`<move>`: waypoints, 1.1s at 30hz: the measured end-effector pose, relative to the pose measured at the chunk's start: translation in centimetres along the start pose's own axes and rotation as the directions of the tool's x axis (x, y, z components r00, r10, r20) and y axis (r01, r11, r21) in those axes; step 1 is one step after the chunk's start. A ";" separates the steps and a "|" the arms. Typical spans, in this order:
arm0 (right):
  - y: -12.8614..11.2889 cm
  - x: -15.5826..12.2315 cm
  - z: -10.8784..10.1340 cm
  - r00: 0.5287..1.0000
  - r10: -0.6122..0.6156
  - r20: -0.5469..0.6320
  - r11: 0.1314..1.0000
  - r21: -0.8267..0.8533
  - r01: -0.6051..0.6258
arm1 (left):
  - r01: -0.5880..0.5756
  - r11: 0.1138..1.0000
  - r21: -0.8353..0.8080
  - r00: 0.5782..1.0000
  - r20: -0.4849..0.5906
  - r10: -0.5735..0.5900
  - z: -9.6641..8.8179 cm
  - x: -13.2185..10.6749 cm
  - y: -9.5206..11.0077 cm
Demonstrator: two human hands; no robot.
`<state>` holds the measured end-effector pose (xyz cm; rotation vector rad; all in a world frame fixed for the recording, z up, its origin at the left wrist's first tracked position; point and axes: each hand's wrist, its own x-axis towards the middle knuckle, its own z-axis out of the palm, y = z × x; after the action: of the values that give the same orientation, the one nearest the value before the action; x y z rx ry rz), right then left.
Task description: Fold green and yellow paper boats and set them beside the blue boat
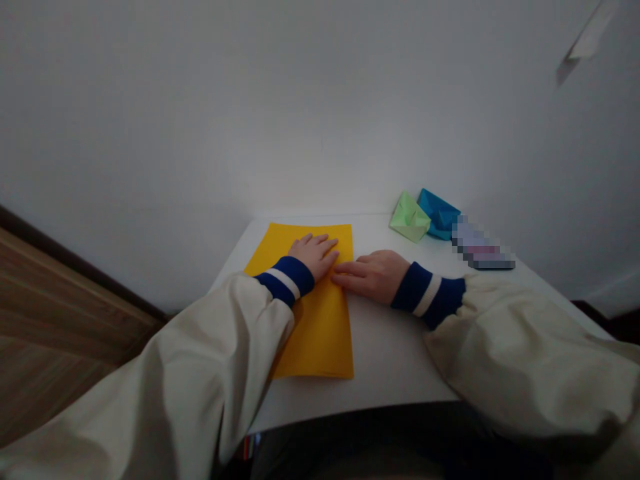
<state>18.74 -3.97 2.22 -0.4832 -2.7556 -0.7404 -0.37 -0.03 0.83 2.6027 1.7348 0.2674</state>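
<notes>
A sheet of yellow paper (pixel 320 340), seemingly folded in layers, lies flat on the white table (pixel 395 360). My left hand (pixel 314 256) rests on its upper half, palm down with the fingers spread. At the paper's right edge is my right hand (pixel 373 275), its extended fingertips touching the surface and pointing left. The fingers of both hands are stretched out, and neither grips anything. My left forearm and sleeve cover part of the paper's left side.
Toward the back right sit a light green folded paper piece (pixel 410 219) and a blue one (pixel 440 215). Beside them lies a blurred-out flat object (pixel 483 250), perhaps a phone. A grey-white wall (pixel 320 107) rises behind the table; wooden furniture (pixel 60 320) stands at left.
</notes>
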 end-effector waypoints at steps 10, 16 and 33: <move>-0.2 0.4 -0.5 0.997 -0.038 -0.069 0.998 0.042 0.041 | -0.455 0.867 -0.206 0.883 0.024 0.469 -0.9 0.1 1.1; -0.4 0.4 -0.2 0.989 -0.035 -0.141 0.997 0.059 0.044 | -0.557 0.787 -0.265 0.826 -0.083 0.557 -0.9 0.3 1.2; 0.3 -0.1 0.6 0.987 -0.025 -0.162 0.988 0.147 0.049 | -0.466 0.847 -0.257 0.883 -0.190 0.429 -0.7 0.1 0.7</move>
<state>18.90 -3.43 1.84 -0.3272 -2.6508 -0.5476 0.22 -0.30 1.59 2.7632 0.9740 0.6515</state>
